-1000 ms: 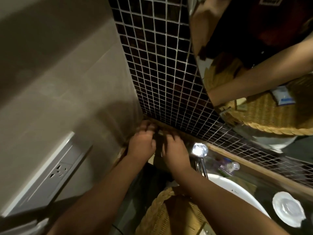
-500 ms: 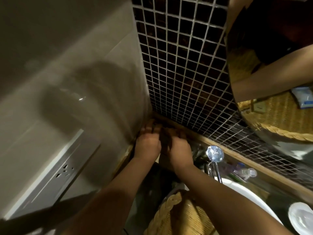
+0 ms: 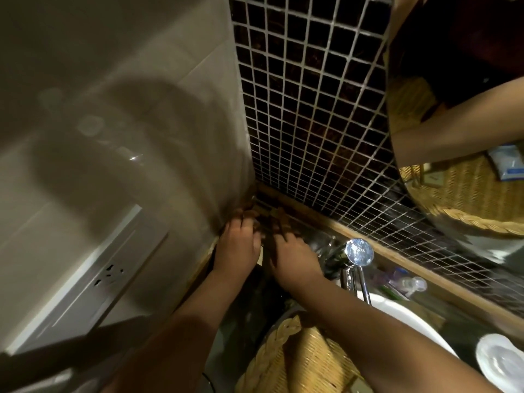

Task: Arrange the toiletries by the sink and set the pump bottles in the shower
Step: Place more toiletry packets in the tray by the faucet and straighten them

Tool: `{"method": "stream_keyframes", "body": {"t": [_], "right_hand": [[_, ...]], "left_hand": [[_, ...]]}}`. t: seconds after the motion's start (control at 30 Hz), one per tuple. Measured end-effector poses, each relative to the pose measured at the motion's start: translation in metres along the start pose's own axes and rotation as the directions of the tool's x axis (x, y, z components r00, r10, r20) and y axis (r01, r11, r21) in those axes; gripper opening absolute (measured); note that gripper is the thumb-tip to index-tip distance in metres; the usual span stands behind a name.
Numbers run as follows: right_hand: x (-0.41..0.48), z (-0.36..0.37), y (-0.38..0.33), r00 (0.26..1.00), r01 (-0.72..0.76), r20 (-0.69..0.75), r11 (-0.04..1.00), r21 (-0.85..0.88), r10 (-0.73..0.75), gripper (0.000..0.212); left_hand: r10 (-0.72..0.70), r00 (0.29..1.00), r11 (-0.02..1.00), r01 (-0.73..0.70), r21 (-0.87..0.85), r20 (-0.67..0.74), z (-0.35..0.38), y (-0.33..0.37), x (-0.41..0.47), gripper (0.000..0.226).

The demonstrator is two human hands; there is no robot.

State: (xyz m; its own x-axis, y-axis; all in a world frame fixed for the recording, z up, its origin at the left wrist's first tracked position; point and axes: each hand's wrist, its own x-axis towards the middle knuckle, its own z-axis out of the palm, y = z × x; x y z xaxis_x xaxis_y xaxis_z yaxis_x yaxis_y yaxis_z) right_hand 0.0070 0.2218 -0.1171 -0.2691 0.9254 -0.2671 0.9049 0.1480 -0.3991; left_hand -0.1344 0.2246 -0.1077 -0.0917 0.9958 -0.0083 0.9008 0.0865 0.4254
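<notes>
Both of my hands reach into the far left corner of the counter, where the beige wall meets the dark mosaic tiles. My left hand (image 3: 238,246) and my right hand (image 3: 293,256) lie side by side, fingers pointing into the corner. A dark, narrow thing (image 3: 265,236) sits between them; it is blurred and in shadow, so what it is and whether the fingers grip it stay unclear. A small clear bottle (image 3: 412,285) lies on the counter behind the tap. No pump bottle is in view.
A chrome tap (image 3: 358,252) stands right of my hands above the white sink (image 3: 402,316). A wicker basket (image 3: 295,361) sits under my right forearm. A white dish (image 3: 502,361) lies at the right edge. A wall socket (image 3: 109,275) is on the left, a round mirror (image 3: 459,114) at upper right.
The view has shifted left and closer to the corner. Both hands have stayed together in the corner, with fingers reaching slightly deeper.
</notes>
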Motion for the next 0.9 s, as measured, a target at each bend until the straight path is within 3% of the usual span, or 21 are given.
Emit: {"method": "stream_keyframes", "body": {"t": [0.2, 0.27, 0.37, 0.5, 0.7, 0.83, 0.9], "right_hand": [[-0.004, 0.002, 0.006, 0.997, 0.083, 0.015, 0.985, -0.152, -0.082, 0.083], [-0.003, 0.001, 0.007, 0.997, 0.079, 0.0, 0.984, -0.158, -0.081, 0.079], [-0.003, 0.0, 0.007, 0.997, 0.069, -0.014, 0.984, -0.164, -0.072, 0.077], [-0.001, 0.001, 0.007, 0.996, 0.087, 0.03, 0.977, -0.196, -0.083, 0.091], [0.001, 0.001, 0.005, 0.995, 0.08, 0.076, 0.972, -0.219, -0.065, 0.094], [0.001, 0.0, 0.004, 0.994, 0.078, 0.096, 0.963, -0.26, -0.055, 0.097], [0.001, -0.001, 0.004, 0.993, 0.081, 0.11, 0.953, -0.294, -0.05, 0.099]], "left_hand": [[-0.017, 0.999, 0.999, 0.016, -0.046, -0.028, 0.002, 0.005, 0.005, 0.051], [-0.002, 0.999, 0.998, 0.0, -0.063, -0.036, 0.005, 0.006, 0.007, 0.052], [-0.014, 1.0, 0.998, 0.014, -0.066, -0.01, 0.012, 0.005, 0.011, 0.04], [-0.018, 1.0, 0.998, 0.018, -0.063, 0.007, 0.022, 0.002, 0.012, 0.032], [0.042, 0.998, 0.996, -0.046, 0.076, 0.055, 0.027, -0.002, 0.016, 0.071], [0.095, 0.995, 0.994, -0.093, 0.049, -0.043, 0.025, -0.004, 0.019, 0.068], [0.191, 0.978, 0.974, -0.178, 0.139, -0.085, 0.026, -0.004, 0.02, 0.066]]}}
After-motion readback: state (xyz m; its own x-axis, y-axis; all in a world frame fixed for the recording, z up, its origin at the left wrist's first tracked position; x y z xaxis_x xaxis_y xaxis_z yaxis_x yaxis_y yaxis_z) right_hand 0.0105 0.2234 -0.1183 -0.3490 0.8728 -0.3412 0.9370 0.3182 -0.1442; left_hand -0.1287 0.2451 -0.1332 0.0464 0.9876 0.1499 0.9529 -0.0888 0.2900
